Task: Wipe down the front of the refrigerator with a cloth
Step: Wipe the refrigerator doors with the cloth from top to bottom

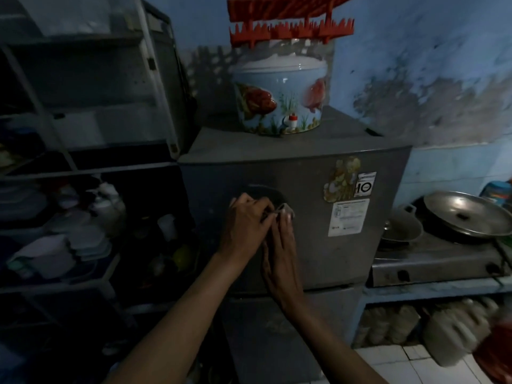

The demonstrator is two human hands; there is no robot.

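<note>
Small grey cloth (pixel 285 210) against upper refrigerator (pixel 318 245) door, by dark handle recess. Left hand (pixel 245 227) pinches its edge, fingers curled. Right hand (pixel 281 256) lies flat, fingers straight, pressing cloth to door. Fish-print container (pixel 279 98) on top; stove (pixel 437 264) with pans (pixel 465 214) just right.

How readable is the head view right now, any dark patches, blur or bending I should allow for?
Head view: dim overall, the shelving at left nearly lost in shadow; the refrigerator door is readable; both hands, left hand and right hand, meet on a barely visible cloth; motion blur smears the lower right corner; wide-angle bending curves the edges.
</note>
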